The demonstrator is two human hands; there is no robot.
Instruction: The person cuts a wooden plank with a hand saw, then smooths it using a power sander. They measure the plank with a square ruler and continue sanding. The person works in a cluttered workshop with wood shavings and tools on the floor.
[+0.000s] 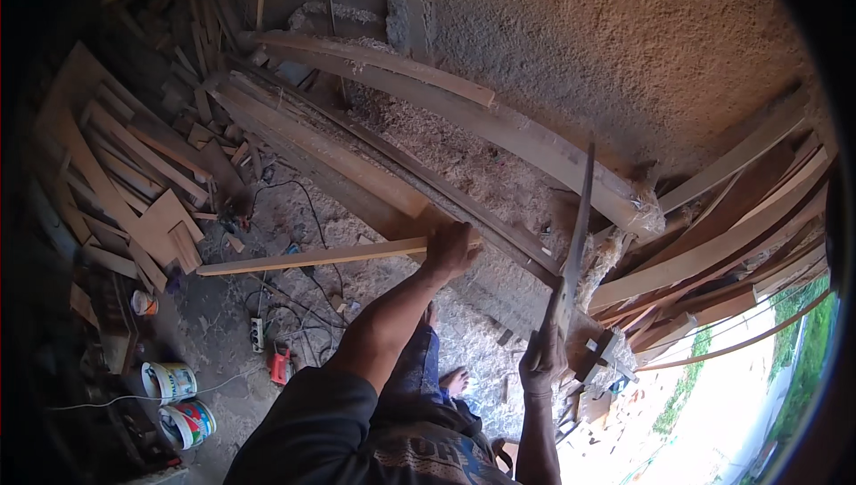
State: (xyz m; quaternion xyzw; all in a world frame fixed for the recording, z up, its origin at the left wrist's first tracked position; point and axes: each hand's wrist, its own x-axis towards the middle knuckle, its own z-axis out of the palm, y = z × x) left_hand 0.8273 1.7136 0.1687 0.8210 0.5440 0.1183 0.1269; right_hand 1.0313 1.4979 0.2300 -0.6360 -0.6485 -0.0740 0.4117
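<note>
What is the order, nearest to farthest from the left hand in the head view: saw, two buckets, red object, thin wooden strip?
1. Thin wooden strip: in the left hand.
2. Saw: to its right, in the right hand.
3. Red object: lower left.
4. Two buckets: farther left, too close to call between them.

Daylight is entering from lower right, bleaching outdoor ground (695, 423) to white. Rough wall (624, 30) is catching soft warm light; scrap-wood pile (147, 153) at left is sinking into shadow. Fisheye lens is bending boards (704, 262) near right rim; black vignette is ringing whole view.
</note>
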